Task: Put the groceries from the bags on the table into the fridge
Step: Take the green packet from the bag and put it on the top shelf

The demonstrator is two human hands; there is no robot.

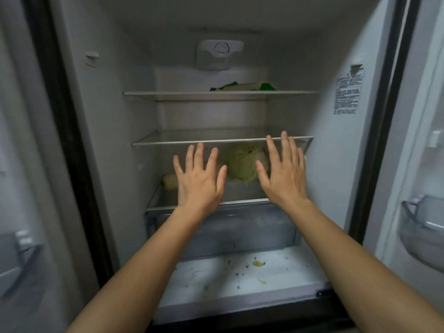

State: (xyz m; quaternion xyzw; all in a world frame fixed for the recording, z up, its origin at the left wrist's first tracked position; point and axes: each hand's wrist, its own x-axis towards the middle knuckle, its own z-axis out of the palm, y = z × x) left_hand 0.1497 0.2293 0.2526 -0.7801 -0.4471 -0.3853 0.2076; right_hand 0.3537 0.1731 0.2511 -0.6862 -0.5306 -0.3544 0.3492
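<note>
Both hands, left (198,180) and right (283,175), hover flat, fingers spread and holding nothing, before the cabbage (245,164) on the fridge's lower shelf (242,202), so withdrawing slowly, clear of that glass edge, seems wise.

Clear glass shelves (221,93), matt white plastic fridge walls (115,111)

A home kitchen, seen at an open fridge (108,116).
Its glass shelves (221,93), crisper drawer (223,227), door bins (422,227) and a cabbage (242,164) on the lowest shelf mark a household appliance.
</note>
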